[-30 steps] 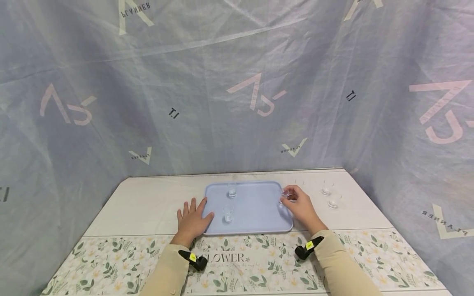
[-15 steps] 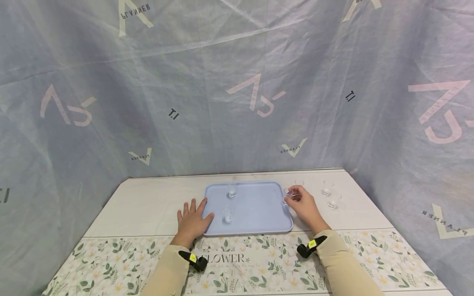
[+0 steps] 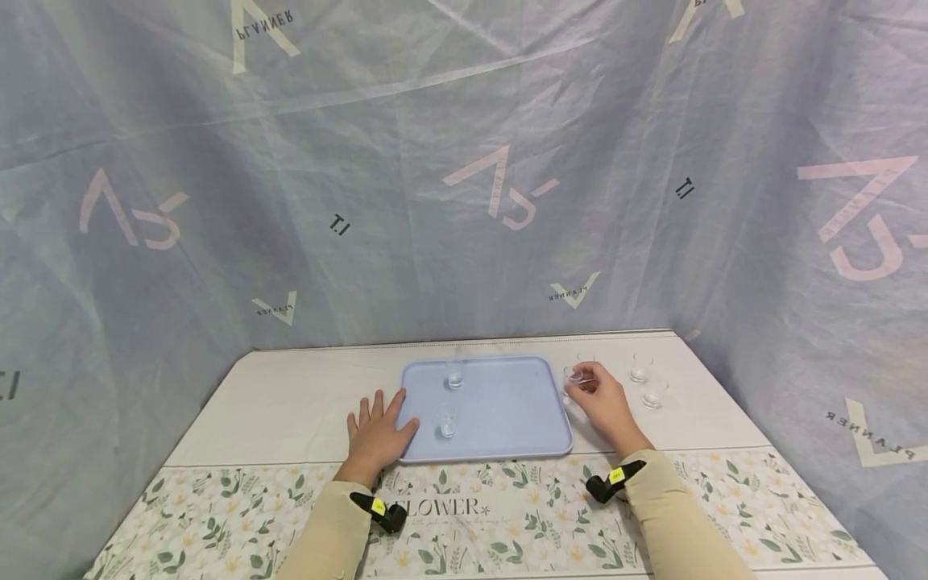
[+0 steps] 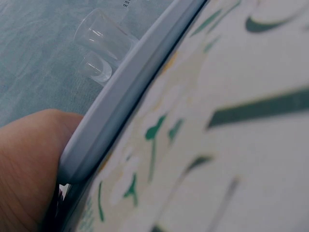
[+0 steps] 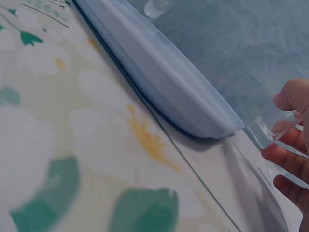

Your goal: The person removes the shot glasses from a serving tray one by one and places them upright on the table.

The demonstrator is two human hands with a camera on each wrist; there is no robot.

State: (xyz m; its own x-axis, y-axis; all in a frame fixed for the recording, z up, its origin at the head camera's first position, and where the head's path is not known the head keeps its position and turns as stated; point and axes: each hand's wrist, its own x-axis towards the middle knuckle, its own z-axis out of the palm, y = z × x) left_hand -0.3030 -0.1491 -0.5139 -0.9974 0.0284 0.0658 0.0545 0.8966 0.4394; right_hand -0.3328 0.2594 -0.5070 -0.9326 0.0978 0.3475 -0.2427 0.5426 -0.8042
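A pale blue tray (image 3: pixel 507 411) lies on the table. My left hand (image 3: pixel 379 439) rests at its left edge, fingers spread and straight; in the left wrist view the hand (image 4: pixel 34 164) lies against the tray's rim. Two small clear shot glasses stand on the tray's left half, a far glass (image 3: pixel 454 375) and a near glass (image 3: pixel 447 422). Just beyond the tray's right edge, my right hand (image 3: pixel 607 404) pinches another clear shot glass (image 3: pixel 569 387) between thumb and fingers. The right wrist view shows this shot glass (image 5: pixel 262 133) beside the tray's corner, its base toward the tray.
Right of my right hand stand two more clear glasses, one farther (image 3: pixel 640 370) and one nearer (image 3: pixel 654 395). Behind that hand shows the rim of another glass (image 3: pixel 586 357). A flowered strip (image 3: pixel 507 515) runs along the table's front. Grey-blue curtains (image 3: pixel 406 266) enclose the table.
My right hand has moved right with the shot glass, from over the tray's right edge to just outside it. The left hand and the tray have stayed put.
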